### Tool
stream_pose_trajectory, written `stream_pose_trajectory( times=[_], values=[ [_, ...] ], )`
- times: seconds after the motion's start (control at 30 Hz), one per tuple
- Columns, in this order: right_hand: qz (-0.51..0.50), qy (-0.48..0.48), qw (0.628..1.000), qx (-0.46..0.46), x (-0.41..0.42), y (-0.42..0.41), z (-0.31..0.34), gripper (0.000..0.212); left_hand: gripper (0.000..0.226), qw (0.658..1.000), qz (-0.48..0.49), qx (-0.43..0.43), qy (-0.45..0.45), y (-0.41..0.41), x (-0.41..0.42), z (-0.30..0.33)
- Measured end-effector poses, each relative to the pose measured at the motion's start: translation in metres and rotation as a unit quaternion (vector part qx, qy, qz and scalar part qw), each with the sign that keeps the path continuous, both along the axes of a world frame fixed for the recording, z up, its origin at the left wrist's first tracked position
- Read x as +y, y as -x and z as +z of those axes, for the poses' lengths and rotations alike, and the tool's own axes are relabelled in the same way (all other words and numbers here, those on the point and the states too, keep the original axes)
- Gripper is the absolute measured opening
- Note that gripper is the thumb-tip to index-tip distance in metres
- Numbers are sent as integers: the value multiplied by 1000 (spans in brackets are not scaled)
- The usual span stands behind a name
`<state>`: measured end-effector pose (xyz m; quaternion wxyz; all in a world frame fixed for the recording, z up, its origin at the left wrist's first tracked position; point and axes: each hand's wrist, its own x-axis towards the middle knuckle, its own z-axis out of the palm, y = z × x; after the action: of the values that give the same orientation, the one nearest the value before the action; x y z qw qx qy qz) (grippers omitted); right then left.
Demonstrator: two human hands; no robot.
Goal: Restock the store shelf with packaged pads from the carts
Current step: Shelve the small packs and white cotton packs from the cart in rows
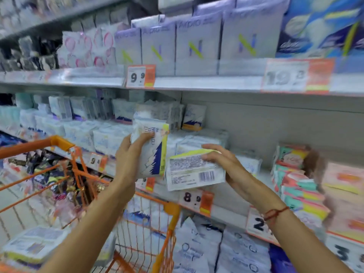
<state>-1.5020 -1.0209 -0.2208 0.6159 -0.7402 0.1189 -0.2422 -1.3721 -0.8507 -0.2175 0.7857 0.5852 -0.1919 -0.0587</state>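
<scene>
Pads pack (151, 152) gripped upright by left hand (128, 154), barcoded pack (195, 172) gripped by right hand (222, 160), "8.9" tag (195, 200) below

Cart (118, 194) left before shelf (236, 83); pad packs (110, 138) on shelf

Shop, seemingly: price-tagged shelves (177, 83)
</scene>
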Motion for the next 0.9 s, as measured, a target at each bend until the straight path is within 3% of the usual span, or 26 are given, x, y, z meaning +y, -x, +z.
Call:
stream_pose_trajectory(
  times=[0.13,0.27,0.4,0.47,0.67,0.8,0.9],
  values=[
    [-59,44,997,-11,-38,40,24,40,26,998,-15,-59,-12,33,-53,20],
    [-107,45,993,8,-65,66,19,43,53,979,-12,-175,-103,54,-97,28],
    [-166,116,979,32,-82,89,17,29,48,964,-54,-210,-155,63,-118,35],
    [-205,136,969,24,-88,94,15,28,57,958,-78,-222,-165,60,-119,36],
    [-246,344,906,-9,-99,80,-1,36,59,940,-114,-261,-186,40,-114,41],
    [-200,503,832,119,-118,54,-24,42,52,928,-155,-275,-201,30,-110,41],
    [-117,543,797,239,-128,46,-23,33,46,929,-175,-262,-194,22,-104,40]
  ],
)
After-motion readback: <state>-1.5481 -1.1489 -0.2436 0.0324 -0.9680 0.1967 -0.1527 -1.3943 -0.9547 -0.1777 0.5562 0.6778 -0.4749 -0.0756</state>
